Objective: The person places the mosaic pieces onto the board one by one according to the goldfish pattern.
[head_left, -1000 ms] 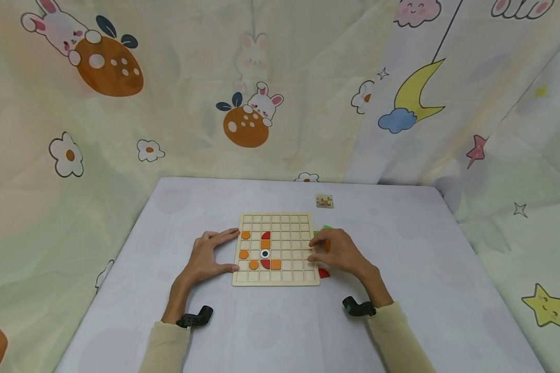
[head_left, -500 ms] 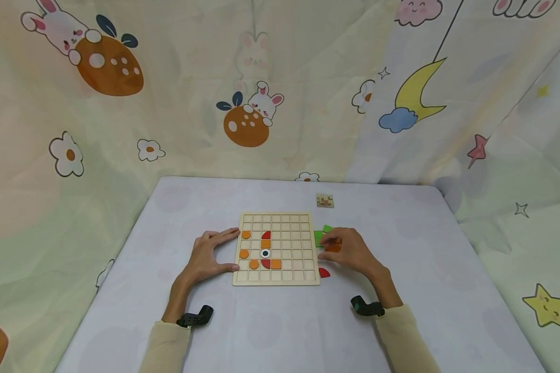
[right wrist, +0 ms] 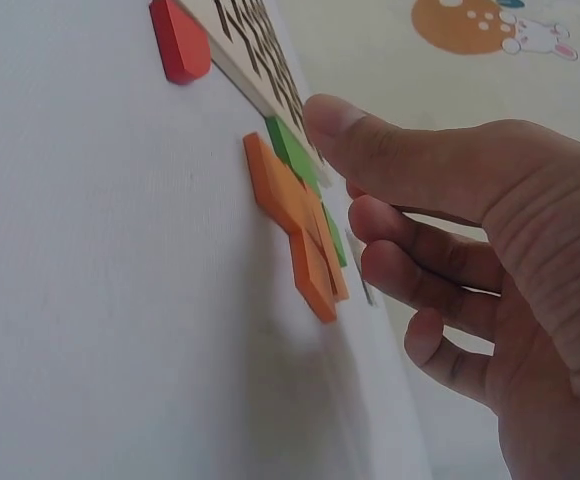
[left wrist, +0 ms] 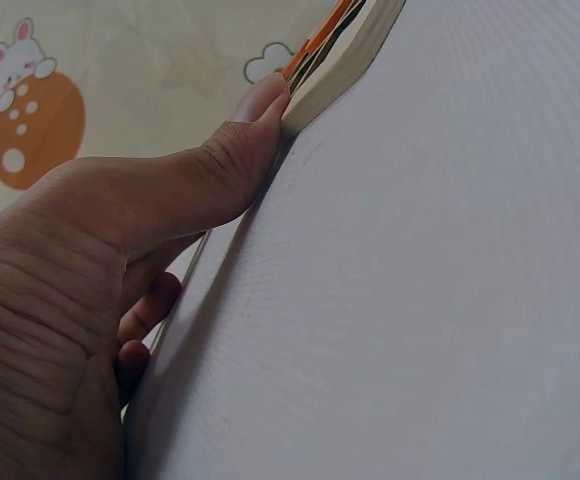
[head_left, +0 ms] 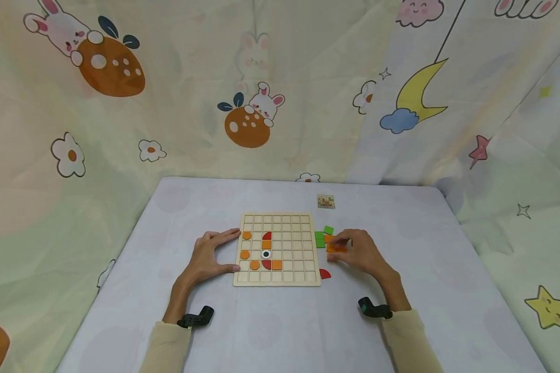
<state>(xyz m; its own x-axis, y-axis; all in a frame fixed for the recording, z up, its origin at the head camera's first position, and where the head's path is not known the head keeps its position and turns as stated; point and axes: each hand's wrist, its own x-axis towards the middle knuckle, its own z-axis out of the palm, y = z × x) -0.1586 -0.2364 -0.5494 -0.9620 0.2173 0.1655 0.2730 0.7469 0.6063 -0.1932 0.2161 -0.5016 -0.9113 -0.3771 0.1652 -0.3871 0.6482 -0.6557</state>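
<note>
A wooden grid board [head_left: 291,233] lies on the table. My left hand [head_left: 204,256] touches its left edge with thumb and fingers spread; the thumb [left wrist: 225,165] presses at a corner in the left wrist view. On the board are orange discs [head_left: 245,255], orange squares [head_left: 277,265], red quarter-circles [head_left: 266,236] and a white disc with a black dot [head_left: 266,254]. Right of the board, my right hand [head_left: 361,252] hovers over several orange tiles [right wrist: 290,205], its fingers loosely bent and thumb apart. Nothing shows between them in the right wrist view.
Green square tiles [head_left: 319,239] lie along the board's right edge, and a red quarter-circle [head_left: 325,274] sits nearer the front. A small patterned card [head_left: 326,201] is farther back. A printed cloth [head_left: 182,103] hangs behind the table [head_left: 280,331].
My right hand has moved right from the board's edge to above the orange tiles, uncovering the green tiles and red quarter-circle. My left hand has stayed at the board's left edge.
</note>
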